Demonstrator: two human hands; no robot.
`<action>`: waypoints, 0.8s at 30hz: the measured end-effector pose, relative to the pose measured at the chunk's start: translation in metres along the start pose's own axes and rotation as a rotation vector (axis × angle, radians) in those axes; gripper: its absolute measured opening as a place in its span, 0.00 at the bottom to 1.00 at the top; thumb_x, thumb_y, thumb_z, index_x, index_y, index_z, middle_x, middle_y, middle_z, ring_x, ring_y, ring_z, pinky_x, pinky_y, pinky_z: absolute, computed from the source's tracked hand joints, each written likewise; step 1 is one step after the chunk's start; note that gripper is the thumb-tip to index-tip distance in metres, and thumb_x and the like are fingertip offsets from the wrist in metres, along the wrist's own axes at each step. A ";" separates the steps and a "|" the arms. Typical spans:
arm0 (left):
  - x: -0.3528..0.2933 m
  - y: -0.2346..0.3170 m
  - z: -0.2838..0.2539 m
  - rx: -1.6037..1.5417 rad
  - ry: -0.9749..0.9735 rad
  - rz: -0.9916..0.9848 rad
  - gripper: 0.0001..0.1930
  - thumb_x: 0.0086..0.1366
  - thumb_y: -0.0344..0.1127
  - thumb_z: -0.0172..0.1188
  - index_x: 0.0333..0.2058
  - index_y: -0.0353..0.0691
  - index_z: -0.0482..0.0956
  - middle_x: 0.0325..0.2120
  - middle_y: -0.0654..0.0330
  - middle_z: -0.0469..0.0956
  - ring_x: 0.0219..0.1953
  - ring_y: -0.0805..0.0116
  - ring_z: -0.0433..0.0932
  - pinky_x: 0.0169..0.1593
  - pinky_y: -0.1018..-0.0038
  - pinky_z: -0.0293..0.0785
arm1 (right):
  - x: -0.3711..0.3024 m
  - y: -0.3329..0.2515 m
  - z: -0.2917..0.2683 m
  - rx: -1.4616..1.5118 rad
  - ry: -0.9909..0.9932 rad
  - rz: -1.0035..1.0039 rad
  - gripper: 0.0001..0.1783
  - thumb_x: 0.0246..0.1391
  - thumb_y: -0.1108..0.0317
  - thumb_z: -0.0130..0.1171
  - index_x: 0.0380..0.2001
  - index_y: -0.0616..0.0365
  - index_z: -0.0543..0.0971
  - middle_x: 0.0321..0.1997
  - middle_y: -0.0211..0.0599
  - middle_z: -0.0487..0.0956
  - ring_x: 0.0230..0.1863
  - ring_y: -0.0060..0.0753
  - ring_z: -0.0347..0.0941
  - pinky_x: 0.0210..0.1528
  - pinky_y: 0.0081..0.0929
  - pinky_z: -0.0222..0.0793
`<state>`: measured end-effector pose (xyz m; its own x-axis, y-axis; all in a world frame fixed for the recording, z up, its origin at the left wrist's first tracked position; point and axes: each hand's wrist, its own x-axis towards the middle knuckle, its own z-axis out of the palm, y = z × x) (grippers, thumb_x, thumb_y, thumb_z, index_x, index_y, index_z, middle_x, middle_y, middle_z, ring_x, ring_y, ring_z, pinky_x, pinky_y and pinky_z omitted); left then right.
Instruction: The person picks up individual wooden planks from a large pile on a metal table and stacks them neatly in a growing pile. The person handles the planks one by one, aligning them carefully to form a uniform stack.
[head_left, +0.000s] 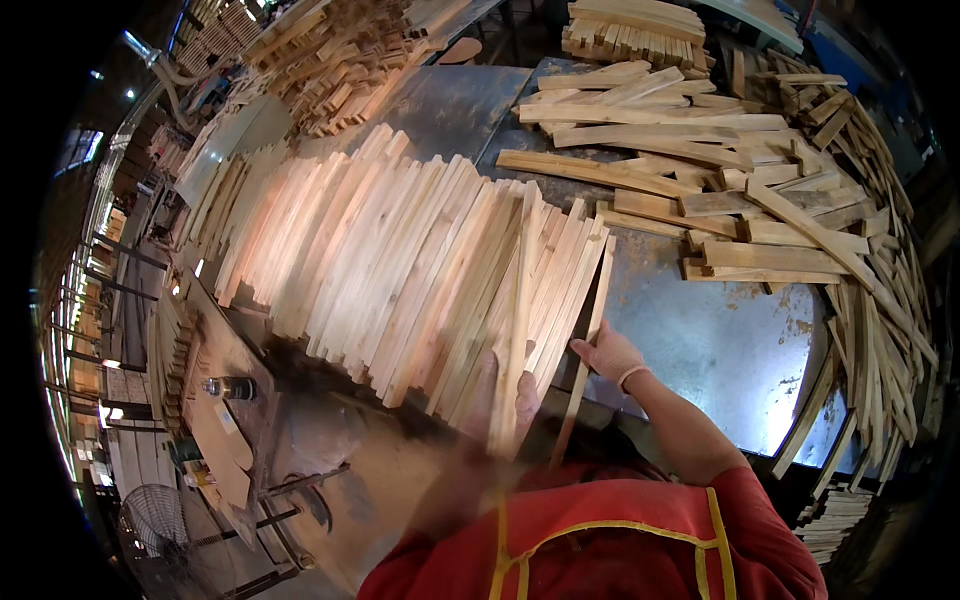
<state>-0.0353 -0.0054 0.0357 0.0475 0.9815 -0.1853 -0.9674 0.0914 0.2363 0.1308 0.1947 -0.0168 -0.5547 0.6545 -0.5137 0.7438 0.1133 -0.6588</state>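
Observation:
A long row of pale wooden strips (400, 250) lies side by side across the bench before me. My left hand (526, 400), partly blurred, is closed around the near end of one wooden strip (522, 290), which lies tilted over the right part of the row. At the row's right edge, my right hand (613, 358) grips a separate, darker-edged strip (578, 385) between thumb and fingers. That strip stands slightly apart from the others, its near end reaching toward my red apron (620, 515).
Loose wooden pieces (760, 200) are heaped at the right of the metal tabletop (690, 325). Stacked wood (635, 30) stands at the back, with another pile (345, 70) at the far left. Lower left are a side table (215, 430), a dark cylindrical container (228, 387) and a fan (155, 520).

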 end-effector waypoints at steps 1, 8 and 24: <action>0.002 0.005 0.016 0.112 -0.025 0.024 0.36 0.77 0.71 0.44 0.64 0.46 0.72 0.25 0.62 0.75 0.20 0.71 0.69 0.25 0.75 0.64 | 0.002 -0.005 -0.003 -0.116 -0.066 0.013 0.47 0.64 0.38 0.62 0.67 0.70 0.65 0.46 0.62 0.87 0.52 0.64 0.83 0.53 0.48 0.78; 0.020 0.017 -0.002 0.159 0.107 -0.056 0.31 0.69 0.38 0.61 0.69 0.41 0.66 0.51 0.48 0.79 0.46 0.55 0.83 0.47 0.60 0.83 | -0.049 -0.004 -0.014 0.662 -0.374 -0.085 0.39 0.66 0.41 0.63 0.64 0.63 0.74 0.45 0.40 0.86 0.45 0.34 0.83 0.47 0.31 0.79; 0.143 -0.107 0.015 1.920 0.304 0.063 0.37 0.70 0.49 0.66 0.71 0.37 0.69 0.64 0.50 0.74 0.63 0.53 0.76 0.69 0.60 0.70 | 0.005 0.065 -0.386 0.995 0.731 -0.663 0.39 0.61 0.68 0.69 0.72 0.65 0.66 0.54 0.45 0.84 0.57 0.37 0.80 0.60 0.35 0.76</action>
<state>0.0782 0.1279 -0.0021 -0.2122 0.9524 -0.2188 0.5599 0.3020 0.7715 0.3200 0.4937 0.1499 -0.1483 0.9598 0.2382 -0.3200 0.1813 -0.9299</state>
